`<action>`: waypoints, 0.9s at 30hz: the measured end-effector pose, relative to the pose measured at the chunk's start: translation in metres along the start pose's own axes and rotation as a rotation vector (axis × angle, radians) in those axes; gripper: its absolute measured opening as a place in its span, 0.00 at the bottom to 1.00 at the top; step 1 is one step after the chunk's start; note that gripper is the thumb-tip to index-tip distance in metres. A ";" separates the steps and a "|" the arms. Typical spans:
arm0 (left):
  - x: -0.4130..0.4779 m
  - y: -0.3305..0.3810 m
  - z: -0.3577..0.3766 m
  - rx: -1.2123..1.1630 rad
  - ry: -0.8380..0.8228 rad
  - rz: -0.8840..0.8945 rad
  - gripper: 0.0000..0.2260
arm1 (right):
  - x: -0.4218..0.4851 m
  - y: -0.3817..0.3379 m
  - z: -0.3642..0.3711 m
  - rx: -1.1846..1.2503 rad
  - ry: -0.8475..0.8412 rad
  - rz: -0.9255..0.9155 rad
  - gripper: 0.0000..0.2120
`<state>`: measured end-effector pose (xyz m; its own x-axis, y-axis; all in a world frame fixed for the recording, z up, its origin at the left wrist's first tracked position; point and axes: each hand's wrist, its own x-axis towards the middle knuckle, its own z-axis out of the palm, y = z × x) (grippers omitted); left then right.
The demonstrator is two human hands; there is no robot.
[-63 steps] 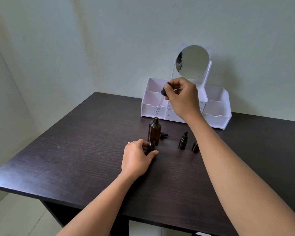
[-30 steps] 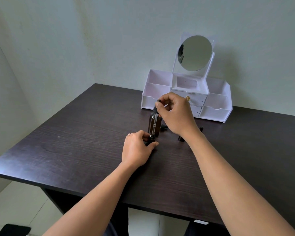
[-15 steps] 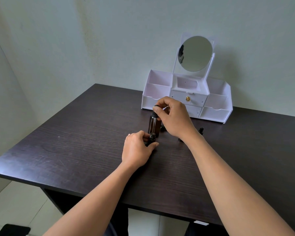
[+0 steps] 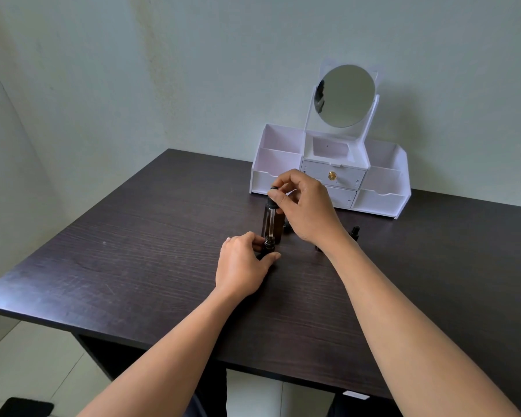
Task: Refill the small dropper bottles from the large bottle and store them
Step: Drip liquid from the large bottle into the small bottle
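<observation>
- We see a dark brown table (image 4: 133,251) with a fine, matte wood-grain surface; everything stands on it.
- Our left hand (image 4: 241,266) rests on the tabletop, thumb and fingers curled round a small amber glass dropper bottle (image 4: 267,245). The bottle stands upright near the middle of the table, its ribbed neck uncapped.
- Our right hand (image 4: 304,206) pinches the black rubber bulb of a dropper (image 4: 273,194) between thumb and fingertips, the other fingers loosely bent.
- The dropper's clear glass pipette (image 4: 270,219) hangs straight down, its narrow tip at the small bottle's mouth; we cannot tell whether it has entered the neck.
- Just behind the pipette stands the large amber glass bottle (image 4: 278,228), cylindrical and upright, touching or nearly touching the small one. The glass is too dark for us to judge the liquid in either bottle.
- To the right, partly hidden by our right wrist, stands another small dark bottle with a black dropper cap (image 4: 355,231).
- At the table's far edge sits a white plastic organiser (image 4: 382,200) with smooth flat walls: open square compartments on both sides, a recessed tray in the middle, and two drawers below it, the upper with a round gold knob (image 4: 331,176).
- A round mirror (image 4: 345,96) in a white frame rises from the organiser's back, tilted slightly.
</observation>
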<state>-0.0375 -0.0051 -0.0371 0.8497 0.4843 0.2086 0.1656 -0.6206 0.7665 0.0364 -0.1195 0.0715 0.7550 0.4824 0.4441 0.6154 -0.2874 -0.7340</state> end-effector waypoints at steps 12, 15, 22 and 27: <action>-0.001 0.002 -0.002 0.002 0.000 0.007 0.17 | 0.000 0.003 0.000 -0.007 0.003 0.015 0.02; -0.001 0.002 -0.002 0.004 -0.002 0.002 0.17 | -0.001 0.002 0.000 -0.019 0.011 0.017 0.02; -0.001 0.003 -0.002 0.005 -0.014 -0.002 0.17 | -0.004 0.000 -0.002 -0.043 0.014 0.033 0.07; -0.002 0.004 -0.003 0.013 -0.011 -0.005 0.16 | -0.003 0.002 -0.002 -0.034 0.023 0.028 0.07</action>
<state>-0.0400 -0.0070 -0.0323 0.8541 0.4806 0.1986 0.1757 -0.6262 0.7596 0.0355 -0.1235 0.0701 0.7770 0.4549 0.4353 0.6008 -0.3289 -0.7286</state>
